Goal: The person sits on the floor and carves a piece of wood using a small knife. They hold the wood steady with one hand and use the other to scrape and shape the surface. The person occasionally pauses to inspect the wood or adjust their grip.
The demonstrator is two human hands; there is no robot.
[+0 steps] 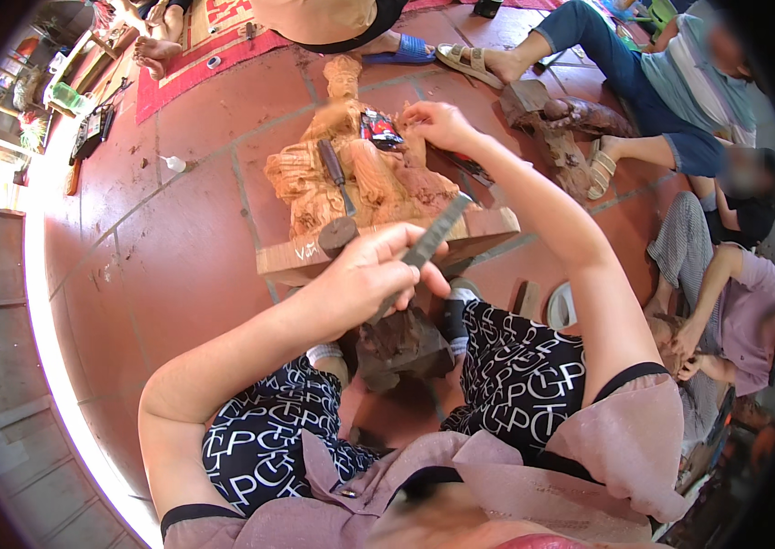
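A carved wooden statue of a crowned seated figure (374, 178) stands in front of me on a thick pale wooden base (474, 233). My left hand (378, 274) is closed around a flat grey metal bar, like a file or blade (436, 233), tilted up toward the right. Beside that hand is a round brown wooden piece (338, 235). My right hand (442, 125) reaches to the statue's right side, fingers loosely bent and apart; nothing shows in them. A dark-handled chisel (333, 166) leans on the carving, and a red and black packet (381, 129) lies against it.
A dark wooden block (401, 348) stands between my feet. At the right are a dark carved root piece (570, 137) and several seated people. A red mat (163, 90) lies at the far left, and a small white bottle (173, 164) rests on the tiled floor.
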